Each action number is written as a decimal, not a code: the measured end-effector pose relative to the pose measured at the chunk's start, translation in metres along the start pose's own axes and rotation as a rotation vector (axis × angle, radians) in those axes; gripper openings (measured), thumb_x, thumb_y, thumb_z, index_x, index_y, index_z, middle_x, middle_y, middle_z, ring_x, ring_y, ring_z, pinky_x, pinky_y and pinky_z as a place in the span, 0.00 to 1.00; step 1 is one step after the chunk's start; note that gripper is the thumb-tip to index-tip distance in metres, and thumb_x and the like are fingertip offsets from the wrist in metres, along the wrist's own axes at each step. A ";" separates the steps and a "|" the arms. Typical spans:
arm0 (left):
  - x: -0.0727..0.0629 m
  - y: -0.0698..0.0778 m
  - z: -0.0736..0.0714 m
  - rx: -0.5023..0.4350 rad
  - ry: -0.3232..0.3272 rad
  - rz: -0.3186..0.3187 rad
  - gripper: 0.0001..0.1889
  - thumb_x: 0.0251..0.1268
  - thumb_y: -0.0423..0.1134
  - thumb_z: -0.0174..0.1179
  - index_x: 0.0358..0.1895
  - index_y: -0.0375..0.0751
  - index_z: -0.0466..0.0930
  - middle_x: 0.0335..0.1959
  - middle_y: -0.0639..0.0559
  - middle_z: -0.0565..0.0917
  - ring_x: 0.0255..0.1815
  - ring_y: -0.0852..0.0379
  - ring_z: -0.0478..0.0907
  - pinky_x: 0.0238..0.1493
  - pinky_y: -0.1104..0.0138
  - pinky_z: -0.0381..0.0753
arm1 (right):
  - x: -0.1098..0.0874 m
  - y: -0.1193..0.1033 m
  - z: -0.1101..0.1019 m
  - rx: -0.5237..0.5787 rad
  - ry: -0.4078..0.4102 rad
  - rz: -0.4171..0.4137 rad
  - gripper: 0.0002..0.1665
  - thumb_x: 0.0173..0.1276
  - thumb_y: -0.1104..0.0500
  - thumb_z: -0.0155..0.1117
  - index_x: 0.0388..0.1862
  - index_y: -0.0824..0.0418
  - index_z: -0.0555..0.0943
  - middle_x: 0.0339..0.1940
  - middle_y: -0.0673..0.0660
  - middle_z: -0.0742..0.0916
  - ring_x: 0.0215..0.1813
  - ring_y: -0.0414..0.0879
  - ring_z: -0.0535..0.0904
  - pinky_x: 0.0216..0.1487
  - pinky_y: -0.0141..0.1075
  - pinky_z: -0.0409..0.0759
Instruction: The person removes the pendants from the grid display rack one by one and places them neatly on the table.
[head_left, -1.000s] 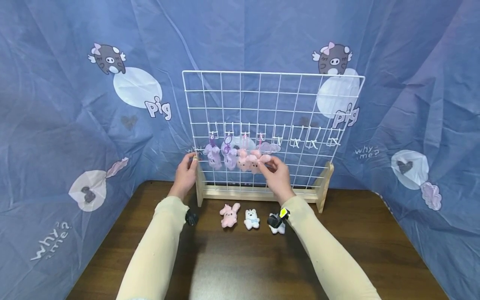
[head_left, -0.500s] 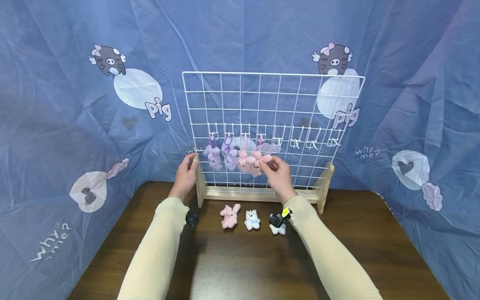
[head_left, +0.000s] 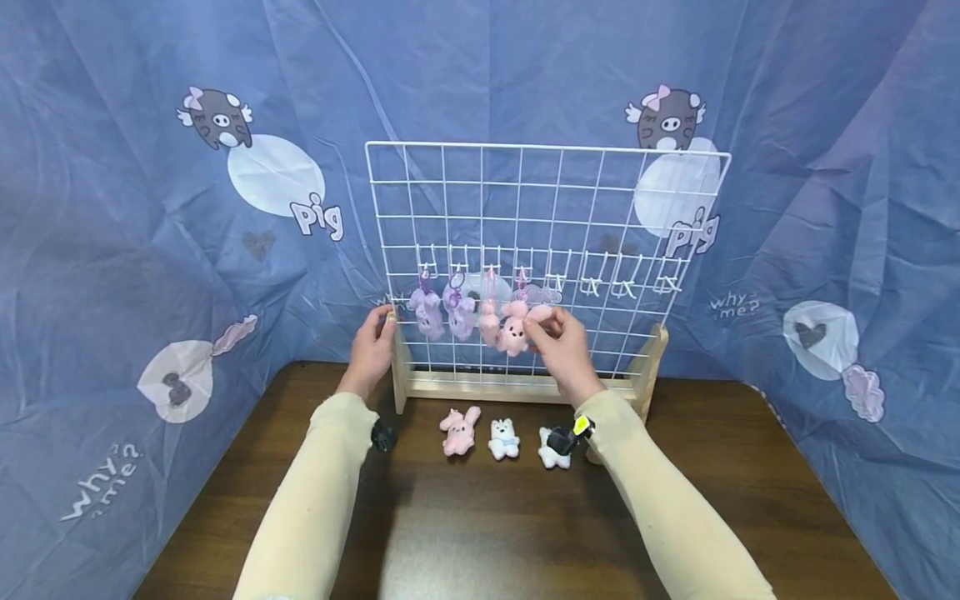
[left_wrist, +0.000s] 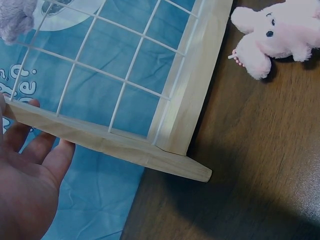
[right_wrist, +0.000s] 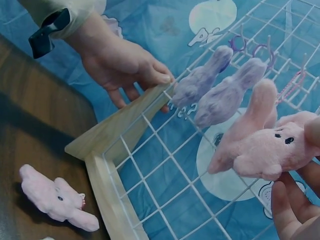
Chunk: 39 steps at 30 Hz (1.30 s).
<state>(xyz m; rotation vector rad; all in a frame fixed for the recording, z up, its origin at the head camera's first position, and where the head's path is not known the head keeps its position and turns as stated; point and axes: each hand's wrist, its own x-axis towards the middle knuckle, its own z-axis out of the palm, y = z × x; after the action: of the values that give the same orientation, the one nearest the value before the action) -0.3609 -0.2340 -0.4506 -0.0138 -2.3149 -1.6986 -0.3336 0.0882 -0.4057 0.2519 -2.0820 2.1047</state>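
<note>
My right hand pinches the side of a pink bunny plush keychain between thumb and fingers. Its pink strap runs up to a hook on the white wire grid rack. In the right wrist view the bunny's black eyes show beside the thumb. Just left of it hangs another pink plush, seen edge-on. Two purple plush keychains hang further left. My left hand holds the rack's left wooden upright, fingers behind it.
On the brown table before the rack lie a pink bunny plush, a white bear plush and another white plush, partly covered by the right wrist camera. Several bare hooks line the grid's right half. A blue curtain hangs behind.
The right hand has shifted slightly right with the pink bunny, which now faces forward and stands further from its pink neighbour. That neighbour has turned edge-on. The left hand has stayed in place.
</note>
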 end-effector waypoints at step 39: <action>0.000 -0.001 -0.001 0.020 0.001 -0.002 0.20 0.88 0.43 0.46 0.74 0.44 0.69 0.70 0.37 0.77 0.70 0.43 0.72 0.69 0.47 0.70 | -0.033 -0.039 -0.018 0.029 -0.193 -0.156 0.12 0.78 0.64 0.65 0.55 0.69 0.78 0.42 0.48 0.91 0.42 0.42 0.86 0.46 0.39 0.87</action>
<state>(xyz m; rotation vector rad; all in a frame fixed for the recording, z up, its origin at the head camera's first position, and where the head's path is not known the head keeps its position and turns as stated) -0.3611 -0.2349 -0.4508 -0.0068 -2.3312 -1.6758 -0.2918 0.1068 -0.3759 0.6225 -2.0579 2.0918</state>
